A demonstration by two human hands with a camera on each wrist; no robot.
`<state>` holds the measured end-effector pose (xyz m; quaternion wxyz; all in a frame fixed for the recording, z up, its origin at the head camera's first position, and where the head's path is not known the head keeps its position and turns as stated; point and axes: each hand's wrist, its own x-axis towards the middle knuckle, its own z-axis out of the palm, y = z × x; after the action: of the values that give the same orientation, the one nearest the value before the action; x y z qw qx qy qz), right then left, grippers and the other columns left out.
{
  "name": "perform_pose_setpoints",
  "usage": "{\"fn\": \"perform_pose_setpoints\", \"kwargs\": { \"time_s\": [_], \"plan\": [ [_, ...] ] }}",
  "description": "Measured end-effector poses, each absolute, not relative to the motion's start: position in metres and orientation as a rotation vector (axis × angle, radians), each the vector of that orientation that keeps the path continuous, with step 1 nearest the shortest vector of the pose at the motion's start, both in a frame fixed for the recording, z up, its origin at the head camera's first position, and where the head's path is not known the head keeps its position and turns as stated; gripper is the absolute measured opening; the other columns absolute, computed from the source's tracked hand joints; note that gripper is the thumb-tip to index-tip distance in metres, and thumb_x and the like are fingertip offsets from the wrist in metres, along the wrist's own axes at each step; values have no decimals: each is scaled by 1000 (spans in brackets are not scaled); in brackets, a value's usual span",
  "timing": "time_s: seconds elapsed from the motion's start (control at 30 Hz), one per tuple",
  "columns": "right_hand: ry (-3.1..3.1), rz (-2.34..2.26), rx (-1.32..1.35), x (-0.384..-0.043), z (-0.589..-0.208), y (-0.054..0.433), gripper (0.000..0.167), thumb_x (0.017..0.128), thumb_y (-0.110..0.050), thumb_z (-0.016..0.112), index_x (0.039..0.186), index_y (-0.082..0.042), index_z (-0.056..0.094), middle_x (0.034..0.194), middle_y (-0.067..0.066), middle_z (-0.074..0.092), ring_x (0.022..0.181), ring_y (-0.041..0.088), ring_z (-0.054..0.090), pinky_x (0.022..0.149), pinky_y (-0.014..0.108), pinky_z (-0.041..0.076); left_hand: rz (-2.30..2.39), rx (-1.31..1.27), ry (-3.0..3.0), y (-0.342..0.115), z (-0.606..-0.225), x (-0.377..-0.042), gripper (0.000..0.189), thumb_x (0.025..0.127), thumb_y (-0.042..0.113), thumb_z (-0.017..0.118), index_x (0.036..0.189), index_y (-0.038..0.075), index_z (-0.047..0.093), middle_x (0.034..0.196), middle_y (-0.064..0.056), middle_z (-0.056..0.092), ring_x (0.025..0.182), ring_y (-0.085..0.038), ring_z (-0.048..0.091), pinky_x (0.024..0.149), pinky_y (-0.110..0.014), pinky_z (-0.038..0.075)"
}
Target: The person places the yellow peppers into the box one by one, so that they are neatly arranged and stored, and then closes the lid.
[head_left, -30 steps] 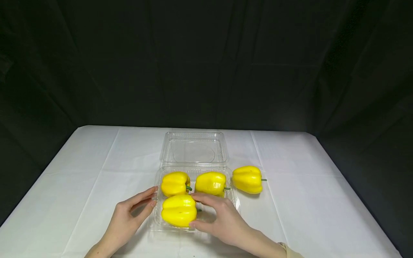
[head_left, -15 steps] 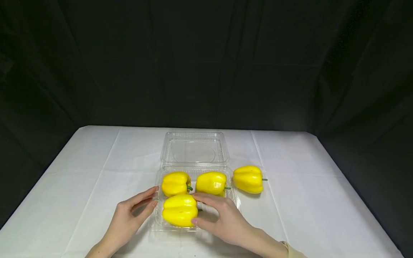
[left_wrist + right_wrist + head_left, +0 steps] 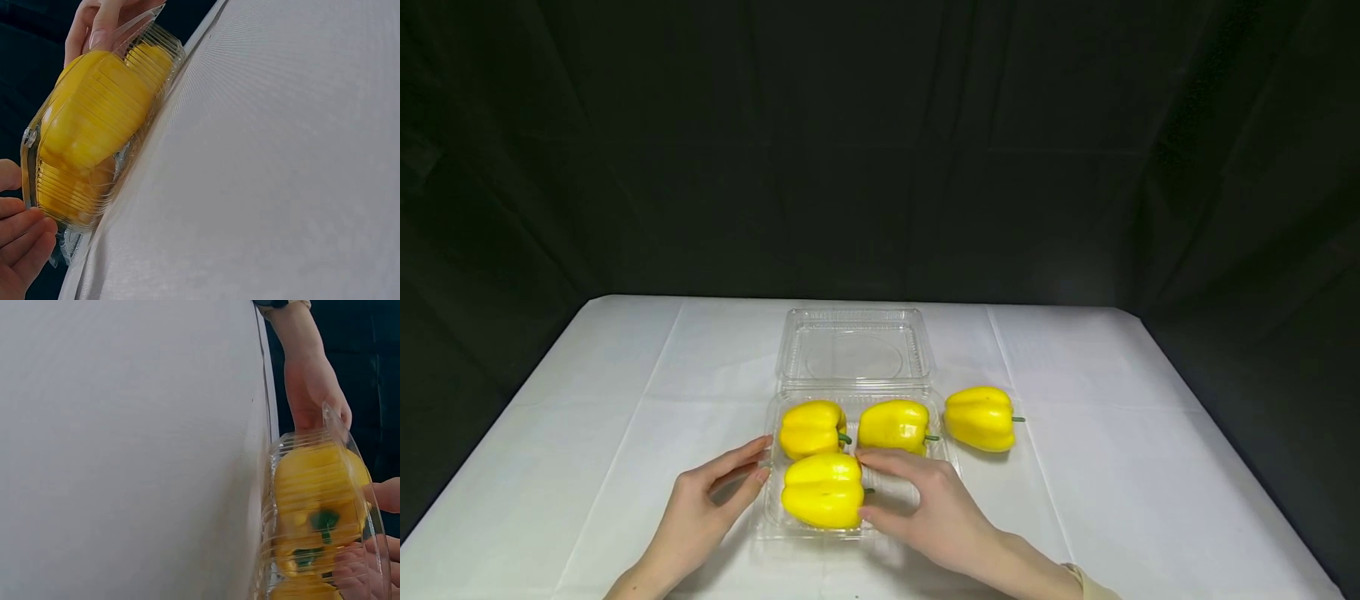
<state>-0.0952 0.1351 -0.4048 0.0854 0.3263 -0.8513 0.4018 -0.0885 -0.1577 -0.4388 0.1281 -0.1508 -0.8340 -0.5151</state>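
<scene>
Head view: right hand (image 3: 928, 504) holds a yellow pepper (image 3: 822, 492) in clear container (image 3: 773, 510).

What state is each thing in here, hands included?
Clear plastic hinged tray: open.
Clear plastic lid: folded back.
Front yellow bell pepper: on its side in the tray.
Back-left yellow bell pepper: likewise.
Back-right yellow bell pepper: likewise.
Fourth yellow bell pepper: on its side outside the tray, on the white cloth.
Bare left hand: fingertips at the tray's left rim.
Bare right hand: thumb and fingers around the front pepper's stem end.
</scene>
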Motion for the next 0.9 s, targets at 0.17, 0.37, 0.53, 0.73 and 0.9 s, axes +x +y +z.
{"fn": "perform_pose_setpoints", "kwargs": {
  "time_s": [0.17,0.37,0.53,0.73,0.9],
  "plan": [
    [-2488,1201,990,-97,-403,137,50,79,-16,86,125,-11,68,125,-2,70,114,18,67,99,36,57,-1496,-439,-2422,-157,-438,-88,35,93,12,72,128,10,68,125,1,71,103,-15,71,90,-20,58],
    [-2521,1212,930,-99,-400,142,48,79,-16,86,124,-11,69,124,-2,71,113,17,68,99,36,57,-1484,-439,-2426,-157,-438,-88,35,93,11,72,128,9,68,124,0,71,103,-13,71,90,-19,58],
    [-2571,1202,893,-101,-399,148,45,81,-14,84,123,-13,69,123,-4,71,111,15,68,98,36,57,-1471,-438,-2427,-158,-439,-88,35,92,10,72,127,10,68,124,0,71,102,-14,71,90,-19,58],
    [-2612,1210,826,-105,-395,154,42,81,-14,84,120,-15,70,118,-6,73,107,12,69,97,37,57,-1472,-437,-2423,-158,-439,-89,35,92,9,73,127,9,68,123,0,71,102,-15,71,91,-18,57],
    [-2648,1246,786,-106,-392,158,38,84,-19,82,120,-17,71,116,-7,74,107,13,69,98,40,56,-1472,-437,-2422,-158,-439,-89,35,92,10,73,127,9,68,124,0,71,102,-17,72,91,-18,57]
  ]
}}
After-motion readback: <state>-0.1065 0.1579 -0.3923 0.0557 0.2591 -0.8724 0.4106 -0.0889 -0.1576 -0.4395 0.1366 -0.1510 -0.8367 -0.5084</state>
